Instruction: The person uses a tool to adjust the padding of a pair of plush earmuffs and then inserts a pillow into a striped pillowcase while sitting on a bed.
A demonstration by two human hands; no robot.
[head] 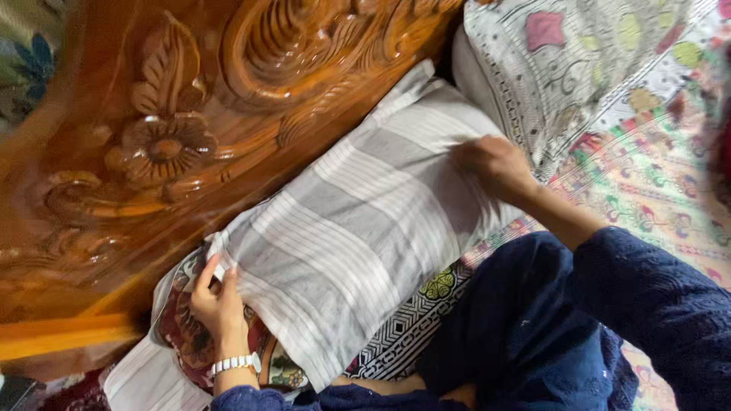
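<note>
Against the carved headboard (175,144), both hands grip a grey-and-white striped pillowcase (358,228).

No packages, labels, signs or screens are visible. The view holds only cloth, carved wood and bedding.

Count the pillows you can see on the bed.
2. A grey-and-white striped pillow lies against the carved headboard, held by the left hand and right hand. A floral pillow sits at upper right. Others may be hidden.
</note>
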